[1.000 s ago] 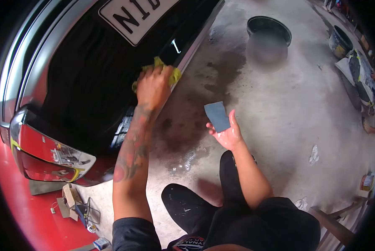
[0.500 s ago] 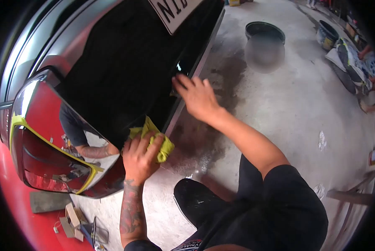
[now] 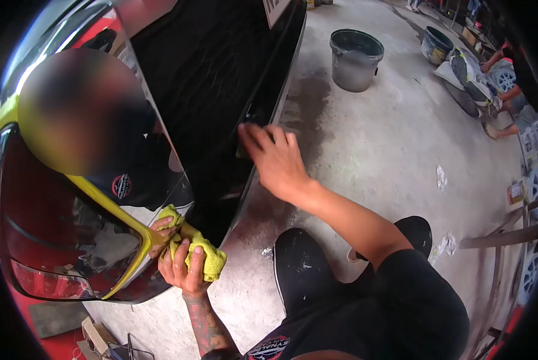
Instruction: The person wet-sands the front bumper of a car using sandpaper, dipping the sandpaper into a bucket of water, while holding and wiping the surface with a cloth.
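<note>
My left hand (image 3: pixel 184 269) grips a yellow cloth (image 3: pixel 214 261), its knuckles close to the car's lower corner. The cloth touches the glossy dark bodywork beside the tail light (image 3: pixel 59 234), which is edged with yellow tape (image 3: pixel 116 213). Against the lower edge of the black rear panel (image 3: pixel 191 90) rests my right hand (image 3: pixel 278 161), fingers bent together and slightly blurred. A small dark piece seems to lie under those fingertips, too hidden to name. Part of a licence plate (image 3: pixel 276 11) shows at the top.
A dark bucket (image 3: pixel 340 71) stands on the stained concrete floor, with another bucket (image 3: pixel 431 51) farther off. A person's hand (image 3: pixel 509 93) is at the far right near a wheel. Crumpled paper (image 3: pixel 441 179), a bar (image 3: pixel 500 238) and a cardboard box (image 3: pixel 95 336) are around me.
My view has shifted, bringing the tail light closer. My right hand has moved down and left along the panel edge in view. My left hand, still holding the cloth, sits lower.
</note>
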{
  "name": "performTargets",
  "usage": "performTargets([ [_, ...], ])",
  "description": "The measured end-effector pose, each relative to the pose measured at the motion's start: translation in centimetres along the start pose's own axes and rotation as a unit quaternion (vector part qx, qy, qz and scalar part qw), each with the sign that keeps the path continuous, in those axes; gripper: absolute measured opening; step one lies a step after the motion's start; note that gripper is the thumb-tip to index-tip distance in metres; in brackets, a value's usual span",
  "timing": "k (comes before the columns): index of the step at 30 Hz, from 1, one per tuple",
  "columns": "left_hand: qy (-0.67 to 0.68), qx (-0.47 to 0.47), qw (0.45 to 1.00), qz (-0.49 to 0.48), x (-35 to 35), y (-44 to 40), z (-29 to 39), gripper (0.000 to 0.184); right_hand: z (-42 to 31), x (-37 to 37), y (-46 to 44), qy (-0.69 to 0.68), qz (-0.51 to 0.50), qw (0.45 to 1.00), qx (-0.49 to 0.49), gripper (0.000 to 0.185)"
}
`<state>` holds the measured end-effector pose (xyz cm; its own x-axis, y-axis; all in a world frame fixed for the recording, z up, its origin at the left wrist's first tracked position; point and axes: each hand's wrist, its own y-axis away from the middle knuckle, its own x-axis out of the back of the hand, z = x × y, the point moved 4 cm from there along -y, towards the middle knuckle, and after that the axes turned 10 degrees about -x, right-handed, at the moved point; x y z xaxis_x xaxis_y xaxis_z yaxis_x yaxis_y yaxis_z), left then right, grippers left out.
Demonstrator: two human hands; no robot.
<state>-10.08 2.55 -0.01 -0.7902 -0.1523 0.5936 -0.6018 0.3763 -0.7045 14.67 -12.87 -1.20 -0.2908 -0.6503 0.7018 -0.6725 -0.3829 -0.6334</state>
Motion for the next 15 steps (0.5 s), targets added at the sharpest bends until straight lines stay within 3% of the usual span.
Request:
performTargets([
  [3, 0.008, -0.001, 1.0, -0.004, 0.1, 0.3, 0.0, 0.044, 0.4, 1.0, 0.4, -0.015, -0.036, 0.999, 0.031, 0.058],
  [8, 0.02, -0.001, 1.0, -0.005, 0.2, 0.1, 0.1, 0.045, 1.2, 0.2, 0.2, -0.024, -0.006, 0.998, -0.06, 0.067],
  [12, 0.037, 0.004, 0.999, 0.0, 0.3, -0.3, 0.2, 0.046, -3.6, 1.3, 2.0, -0.096, -0.015, 0.994, 0.051, 0.061],
  [15, 0.054, 0.015, 0.998, -0.027, 0.8, -0.3, 0.0, 0.05, -2.5, 1.1, 1.3, -0.098, 0.002, 0.994, 0.041, 0.057],
])
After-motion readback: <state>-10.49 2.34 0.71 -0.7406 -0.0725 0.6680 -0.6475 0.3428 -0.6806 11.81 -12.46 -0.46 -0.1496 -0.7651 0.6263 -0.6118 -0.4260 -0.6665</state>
